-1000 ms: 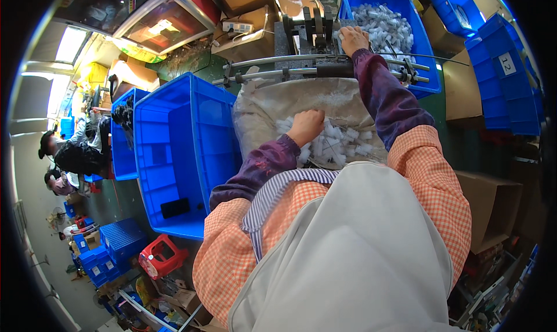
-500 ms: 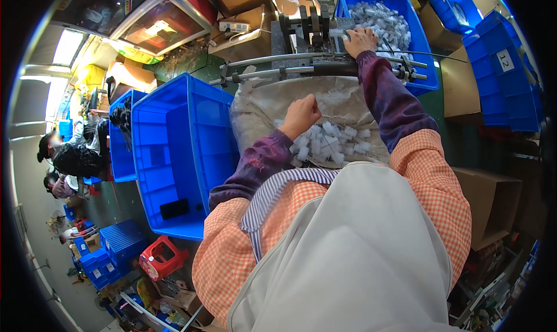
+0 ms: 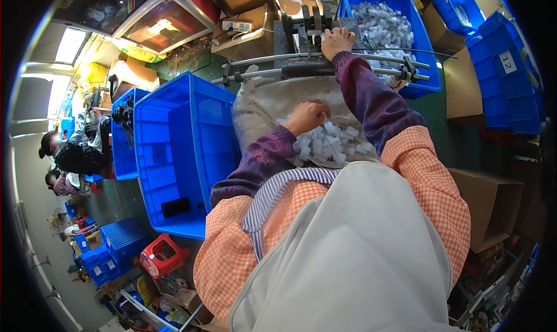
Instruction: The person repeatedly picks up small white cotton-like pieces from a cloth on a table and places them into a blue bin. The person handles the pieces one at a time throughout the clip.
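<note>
My right hand (image 3: 337,43) is closed at the machine with dark upright plates (image 3: 311,27). A small white bristle piece shows at its fingertips, against the plates; the fingers hide most of it. Nearer to me, my left hand (image 3: 307,117) has its fingers curled together over the beige cloth (image 3: 255,108). Whatever it may hold is hidden. Just beside and below it lies a loose pile of small white bristle brushes (image 3: 328,143). Many similar white pieces (image 3: 383,27) fill the blue bin (image 3: 426,79) right of the machine.
Metal rails (image 3: 261,61) cross in front of the machine, and a thin rod (image 3: 429,52) juts right over the bin. A large blue crate (image 3: 197,152) with a dark flat object inside stands left. A red stool (image 3: 164,255) and cardboard box (image 3: 487,204) flank me. People sit far left.
My right hand has moved left, from the bin's edge to the machine's plates, the white piece with it. My left hand has shifted slightly nearer the pile and turned.
</note>
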Motion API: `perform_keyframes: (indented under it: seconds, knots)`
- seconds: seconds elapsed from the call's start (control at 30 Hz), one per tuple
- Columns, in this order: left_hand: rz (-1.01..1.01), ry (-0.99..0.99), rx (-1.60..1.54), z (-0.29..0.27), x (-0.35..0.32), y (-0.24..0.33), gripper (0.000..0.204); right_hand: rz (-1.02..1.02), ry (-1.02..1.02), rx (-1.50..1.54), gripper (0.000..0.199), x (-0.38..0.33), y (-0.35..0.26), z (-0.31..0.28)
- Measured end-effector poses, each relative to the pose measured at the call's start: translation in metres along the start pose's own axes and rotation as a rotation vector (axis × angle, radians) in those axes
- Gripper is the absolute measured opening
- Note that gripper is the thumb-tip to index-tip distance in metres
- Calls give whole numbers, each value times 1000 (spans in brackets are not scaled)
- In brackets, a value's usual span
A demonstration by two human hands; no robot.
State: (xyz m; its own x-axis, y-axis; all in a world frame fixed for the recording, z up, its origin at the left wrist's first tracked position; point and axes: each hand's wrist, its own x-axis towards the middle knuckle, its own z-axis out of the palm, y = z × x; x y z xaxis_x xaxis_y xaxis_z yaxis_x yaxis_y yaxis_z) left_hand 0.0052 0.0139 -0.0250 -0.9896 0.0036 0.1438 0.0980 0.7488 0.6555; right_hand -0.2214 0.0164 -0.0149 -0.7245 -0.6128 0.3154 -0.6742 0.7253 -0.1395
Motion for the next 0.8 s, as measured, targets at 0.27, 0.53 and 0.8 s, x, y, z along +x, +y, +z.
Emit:
perform_keyframes:
  seconds: [0.27,0.53,0.8]
  knots:
    - [-120,106,35,-25,3,13,12,-7,-49,-79,25,-2,46,-9]
    - [-169,274,-225,-67,13,37,12,34,-199,8,27,17,87,-13]
    - [-254,301,-620,-47,22,36,11,287,-84,-245,22,30,132,-61]
